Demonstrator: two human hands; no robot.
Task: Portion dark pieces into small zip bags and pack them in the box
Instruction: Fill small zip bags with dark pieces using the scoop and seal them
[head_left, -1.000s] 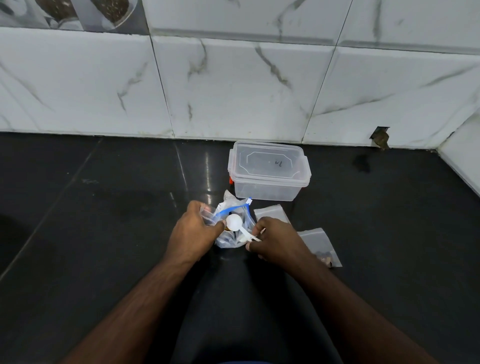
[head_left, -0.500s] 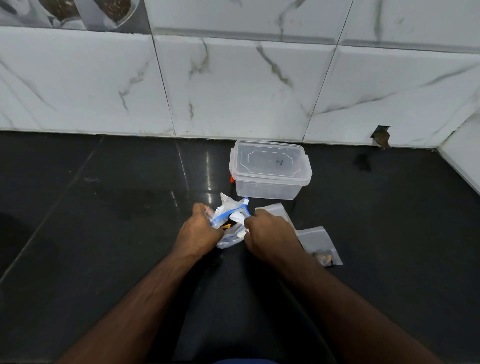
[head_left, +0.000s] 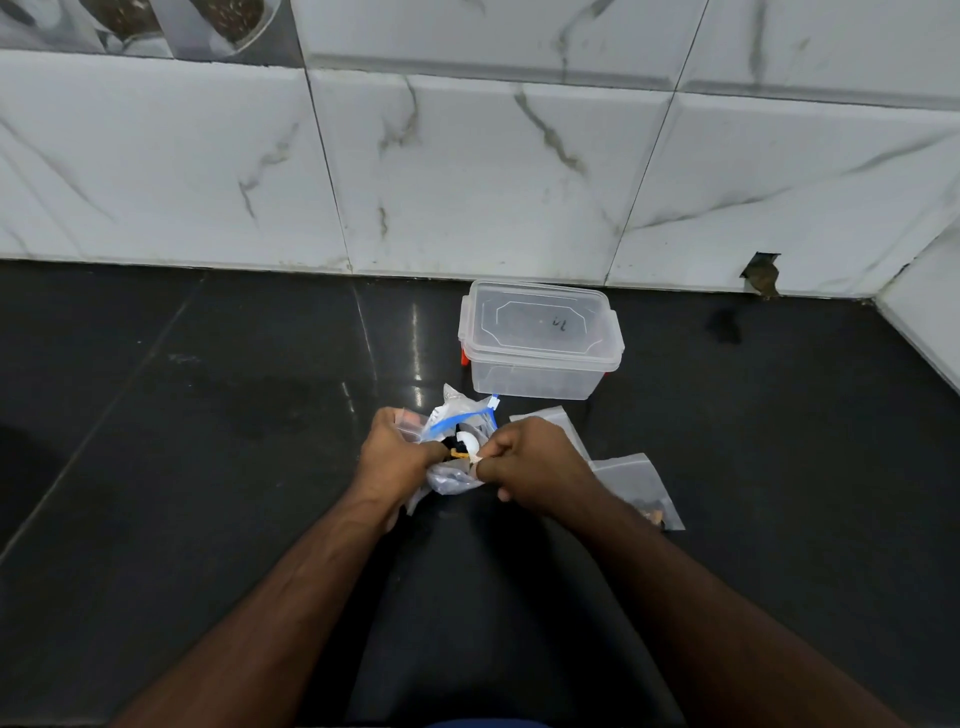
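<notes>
My left hand (head_left: 397, 454) grips the rim of a clear zip bag with a blue seal strip (head_left: 457, 421), held up off the dark counter. My right hand (head_left: 530, 462) pinches the handle of a white plastic scoop (head_left: 471, 446) whose bowl sits inside the bag's mouth among dark pieces. Behind the hands stands a clear plastic box (head_left: 540, 340) with its lid on. A small zip bag (head_left: 636, 488) holding a few dark pieces lies flat to the right of my right hand. Another flat small bag (head_left: 545, 418) shows partly behind that hand.
The white marble-tiled wall (head_left: 467, 171) runs along the back and turns a corner at the far right. The glossy black counter (head_left: 208, 415) spreads wide on the left. A dark smudge (head_left: 724, 325) marks the counter near the right corner.
The scoop went from above the bag's opening down into it. My right hand moved left and closer to my left hand; both rose slightly with the bag.
</notes>
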